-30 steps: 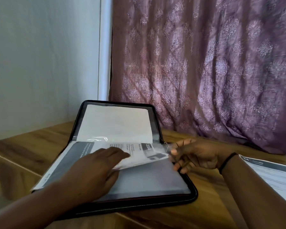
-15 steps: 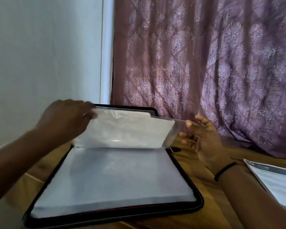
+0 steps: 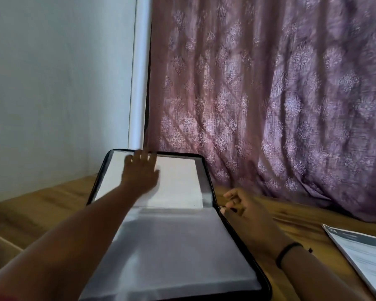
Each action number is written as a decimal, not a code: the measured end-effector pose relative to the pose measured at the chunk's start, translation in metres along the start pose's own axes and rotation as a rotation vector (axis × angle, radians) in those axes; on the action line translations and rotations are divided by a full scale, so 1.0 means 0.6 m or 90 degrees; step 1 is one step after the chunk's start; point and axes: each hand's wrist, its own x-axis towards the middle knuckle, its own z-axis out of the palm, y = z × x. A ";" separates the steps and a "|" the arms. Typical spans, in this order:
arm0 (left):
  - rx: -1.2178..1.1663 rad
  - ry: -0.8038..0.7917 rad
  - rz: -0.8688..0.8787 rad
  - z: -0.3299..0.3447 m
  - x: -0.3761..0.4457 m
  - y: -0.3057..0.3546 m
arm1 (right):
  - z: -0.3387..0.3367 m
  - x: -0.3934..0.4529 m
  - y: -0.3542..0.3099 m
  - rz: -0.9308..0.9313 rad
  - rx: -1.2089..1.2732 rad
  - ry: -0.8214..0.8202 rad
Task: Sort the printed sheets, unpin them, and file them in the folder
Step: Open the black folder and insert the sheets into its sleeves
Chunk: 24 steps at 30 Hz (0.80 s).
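Now | left hand [image 3: 140,173] flat on folder [image 3: 208,192] page | right hand [image 3: 237,205] beside it

1. Folder [image 3: 172,246] lies open on wooden bench [image 3: 41,205]; back half tilted up w/ white sheet [image 3: 178,183] in its sleeve.
2. Left hand [image 3: 140,170] flat on that sheet, fingers spread near top edge.
3. Right hand [image 3: 239,203] beside folder's right edge at the fold, fingers loosely curled; black band on wrist.
4. Printed sheets [image 3: 365,257] at far right of bench.
5. Purple patterned curtain [image 3: 269,94] behind; pale wall [image 3: 52,83] to left.
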 end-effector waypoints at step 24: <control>-0.449 -0.362 0.252 -0.159 -0.093 0.354 | -0.219 -0.134 0.160 0.615 -0.389 0.079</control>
